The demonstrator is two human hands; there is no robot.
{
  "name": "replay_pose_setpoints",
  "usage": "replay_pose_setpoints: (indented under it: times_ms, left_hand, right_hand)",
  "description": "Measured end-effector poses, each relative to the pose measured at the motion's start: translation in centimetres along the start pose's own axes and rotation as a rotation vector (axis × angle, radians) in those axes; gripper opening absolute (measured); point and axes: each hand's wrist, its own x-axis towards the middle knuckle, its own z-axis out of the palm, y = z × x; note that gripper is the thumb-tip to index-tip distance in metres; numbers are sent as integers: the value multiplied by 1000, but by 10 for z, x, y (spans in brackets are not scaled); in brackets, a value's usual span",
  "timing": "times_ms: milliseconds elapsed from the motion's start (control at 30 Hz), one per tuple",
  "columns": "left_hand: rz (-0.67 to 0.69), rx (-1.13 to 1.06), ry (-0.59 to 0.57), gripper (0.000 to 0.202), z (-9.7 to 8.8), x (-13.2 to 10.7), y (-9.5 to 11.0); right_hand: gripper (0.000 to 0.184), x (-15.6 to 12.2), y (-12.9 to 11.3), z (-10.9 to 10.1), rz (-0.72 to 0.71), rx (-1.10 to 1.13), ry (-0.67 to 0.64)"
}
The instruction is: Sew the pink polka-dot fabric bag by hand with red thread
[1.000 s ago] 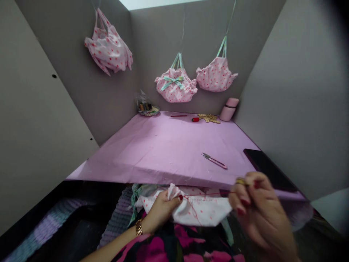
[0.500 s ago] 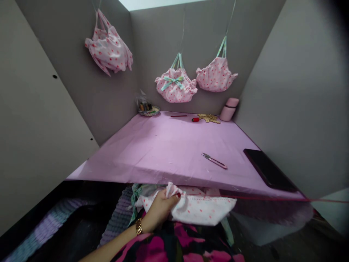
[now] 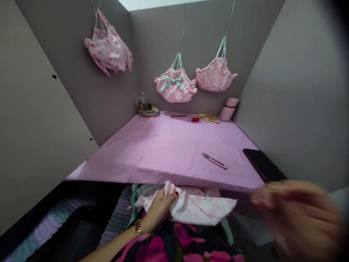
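My left hand [image 3: 158, 210] pinches the gathered edge of a white fabric piece with pink dots [image 3: 199, 209] in my lap, just below the table's front edge. A red thread [image 3: 200, 210] lies slack across the fabric. My right hand [image 3: 296, 218] is a blur at the lower right, level with the fabric and apart from it; whether it holds the needle or thread cannot be made out. A gold bracelet sits on my left wrist.
The table, covered in a pink cloth [image 3: 163, 149], carries thread snips [image 3: 214, 160], a dark phone [image 3: 263, 165], a red spool [image 3: 195, 119], a pink flask [image 3: 228, 109] and a basket of supplies [image 3: 147, 108]. Three dotted pink pouches [image 3: 176, 84] hang on the grey walls.
My right hand pulled the thread taut far out to the right, leaving view, and has now swung back in toward the fabric. The thread has gone slack. My left hand has kept its hold.
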Motion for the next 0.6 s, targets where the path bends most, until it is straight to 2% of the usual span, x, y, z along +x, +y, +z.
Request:
replay_pose_setpoints:
  times_ms: [100,200,333,600]
  left_hand:
    - [14,23,-29,23,0,-2,1]
    - [26,57,-43,23,0,-2,1]
    - [41,99,-43,22,-2,-1,0]
    - [45,118,-61,22,0,-1,1]
  right_hand:
    - [10,0,21,42,109,-117,-408]
    - [14,-7,42,70,70,-279,-621]
    - [16,-15,54,78,38,-346,-688]
    - [17,-15,55,75,45,-394,-669]
